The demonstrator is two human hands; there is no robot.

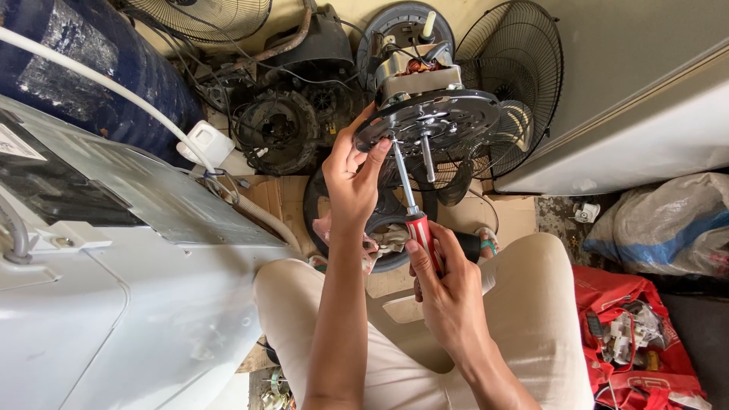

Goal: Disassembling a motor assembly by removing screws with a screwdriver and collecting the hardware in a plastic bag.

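My left hand (351,176) grips the edge of a round black plate (444,118) fixed to a fan motor (416,70) with copper windings and a metal shaft. My right hand (446,282) holds a screwdriver with a red handle (420,231); its steel shank rises to the plate, with the tip at the plate's underside near my left thumb. The motor assembly is held up in the air above my knees.
A white appliance casing (114,288) fills the left. Wire fan guards (524,76), a dark blue tank (99,68) and old motor parts (277,129) lie ahead. A red bag of parts (630,326) and a plastic sack (668,220) sit at the right.
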